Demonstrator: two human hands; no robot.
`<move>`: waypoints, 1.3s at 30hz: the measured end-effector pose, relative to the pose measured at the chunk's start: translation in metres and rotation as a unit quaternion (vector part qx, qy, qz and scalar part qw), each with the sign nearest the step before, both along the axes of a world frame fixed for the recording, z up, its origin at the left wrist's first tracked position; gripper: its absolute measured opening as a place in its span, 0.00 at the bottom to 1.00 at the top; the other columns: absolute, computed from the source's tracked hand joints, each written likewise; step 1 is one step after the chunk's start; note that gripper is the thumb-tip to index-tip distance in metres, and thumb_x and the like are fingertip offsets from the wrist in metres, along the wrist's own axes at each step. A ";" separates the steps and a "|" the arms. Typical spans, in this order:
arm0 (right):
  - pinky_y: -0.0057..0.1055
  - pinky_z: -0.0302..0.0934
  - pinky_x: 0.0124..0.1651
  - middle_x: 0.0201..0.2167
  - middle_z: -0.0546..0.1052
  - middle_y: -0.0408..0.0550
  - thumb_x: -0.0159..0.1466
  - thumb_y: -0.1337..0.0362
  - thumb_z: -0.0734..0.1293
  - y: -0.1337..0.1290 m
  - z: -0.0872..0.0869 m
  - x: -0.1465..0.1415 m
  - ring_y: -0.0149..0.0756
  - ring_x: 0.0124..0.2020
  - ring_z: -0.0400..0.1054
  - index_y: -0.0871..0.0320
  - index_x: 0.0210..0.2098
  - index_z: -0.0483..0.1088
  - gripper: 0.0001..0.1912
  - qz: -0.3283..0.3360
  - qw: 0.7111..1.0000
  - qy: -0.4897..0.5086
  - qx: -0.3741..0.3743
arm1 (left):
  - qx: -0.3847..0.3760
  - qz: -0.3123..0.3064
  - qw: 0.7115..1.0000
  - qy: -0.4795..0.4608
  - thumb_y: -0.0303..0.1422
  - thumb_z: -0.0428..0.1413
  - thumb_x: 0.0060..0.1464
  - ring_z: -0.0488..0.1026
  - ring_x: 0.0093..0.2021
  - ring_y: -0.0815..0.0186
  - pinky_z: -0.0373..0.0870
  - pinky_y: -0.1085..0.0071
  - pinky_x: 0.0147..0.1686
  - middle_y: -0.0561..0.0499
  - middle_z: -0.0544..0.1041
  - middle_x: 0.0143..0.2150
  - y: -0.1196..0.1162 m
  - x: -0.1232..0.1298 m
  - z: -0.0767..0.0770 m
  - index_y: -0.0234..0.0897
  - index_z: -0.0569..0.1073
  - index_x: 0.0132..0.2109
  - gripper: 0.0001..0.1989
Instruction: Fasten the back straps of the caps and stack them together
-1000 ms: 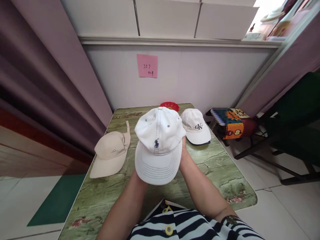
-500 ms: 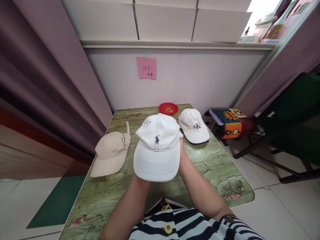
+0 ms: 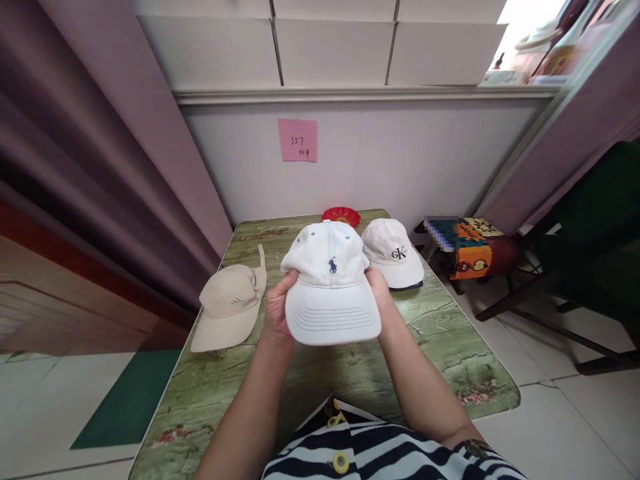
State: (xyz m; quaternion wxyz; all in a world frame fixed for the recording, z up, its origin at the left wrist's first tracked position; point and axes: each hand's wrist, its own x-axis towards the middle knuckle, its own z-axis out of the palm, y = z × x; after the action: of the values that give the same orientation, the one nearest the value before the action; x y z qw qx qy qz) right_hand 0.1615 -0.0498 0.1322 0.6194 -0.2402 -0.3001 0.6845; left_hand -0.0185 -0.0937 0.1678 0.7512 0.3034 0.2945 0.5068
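Between my two hands is a white baseball cap (image 3: 330, 280) with a small dark blue horse-rider emblem, its brim facing me. My left hand (image 3: 280, 305) grips its left side, thumb on the edge where crown meets brim. On the opposite side my right hand (image 3: 379, 288) holds the cap, most of its fingers hidden behind it. A beige cap (image 3: 230, 307) with a small striped mark lies to the left, its strap sticking up. Beyond my right hand an off-white cap (image 3: 393, 250) with CK lettering sits on top of something dark, whose edge shows below its brim.
The green marble-patterned table (image 3: 435, 347) stands against a wall. A red scalloped dish (image 3: 345, 215) is at its back edge, partly covered by the held cap. A pink note (image 3: 299, 140) sticks to the wall. To the right are a dark chair (image 3: 590, 267) and a colourful patterned item (image 3: 470, 250).
The white cap has shifted slightly right and up, turning a little. My left hand, hidden behind the cap before, now shows at its left side. The view has shifted slightly.
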 end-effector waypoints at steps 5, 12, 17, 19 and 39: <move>0.47 0.66 0.57 0.35 0.83 0.49 0.61 0.54 0.66 -0.001 -0.013 0.019 0.46 0.52 0.73 0.57 0.36 0.75 0.13 -0.018 0.994 0.041 -0.099 | -0.015 0.000 1.000 0.012 0.48 0.60 0.52 0.77 0.50 0.51 0.74 0.57 0.52 0.47 0.83 0.41 -0.012 -0.012 0.003 0.42 0.77 0.50 0.22; 0.43 0.64 0.61 0.40 0.82 0.49 0.59 0.58 0.70 -0.011 0.008 0.030 0.45 0.55 0.71 0.57 0.39 0.76 0.12 -0.012 0.998 0.022 -0.058 | 0.037 -0.029 0.993 0.108 0.41 0.67 0.45 0.78 0.46 0.48 0.75 0.59 0.47 0.43 0.83 0.37 -0.013 -0.025 0.006 0.34 0.80 0.41 0.18; 0.44 0.66 0.58 0.39 0.82 0.46 0.59 0.52 0.70 -0.020 0.028 0.031 0.46 0.54 0.72 0.55 0.40 0.75 0.15 -0.053 0.998 0.022 -0.030 | 0.057 -0.056 0.989 0.127 0.43 0.67 0.45 0.79 0.42 0.51 0.74 0.63 0.42 0.41 0.83 0.38 -0.004 -0.028 0.012 0.32 0.81 0.41 0.20; 0.44 0.67 0.57 0.39 0.82 0.46 0.59 0.53 0.70 -0.024 0.033 0.033 0.47 0.52 0.73 0.55 0.40 0.75 0.15 -0.067 0.997 0.022 -0.019 | 0.064 -0.054 0.987 0.135 0.42 0.68 0.45 0.79 0.41 0.54 0.74 0.66 0.41 0.40 0.82 0.39 0.000 -0.028 0.015 0.32 0.80 0.41 0.20; 0.28 0.56 0.34 0.27 0.72 0.41 0.55 0.66 0.65 -0.048 0.035 0.053 0.32 0.30 0.62 0.56 0.34 0.74 0.08 -0.102 0.931 -0.314 0.154 | 0.216 0.003 0.933 0.288 0.40 0.63 0.52 0.66 0.28 0.71 0.61 0.77 0.29 0.53 0.73 0.30 0.011 -0.024 0.032 0.34 0.77 0.37 0.13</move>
State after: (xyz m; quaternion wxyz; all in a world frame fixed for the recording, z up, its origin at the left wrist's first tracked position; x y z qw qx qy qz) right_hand 0.2141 -0.0980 0.1677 0.5895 -0.3738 -0.5553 0.4521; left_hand -0.0427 -0.0825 0.1995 0.5485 0.5908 0.3826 0.4514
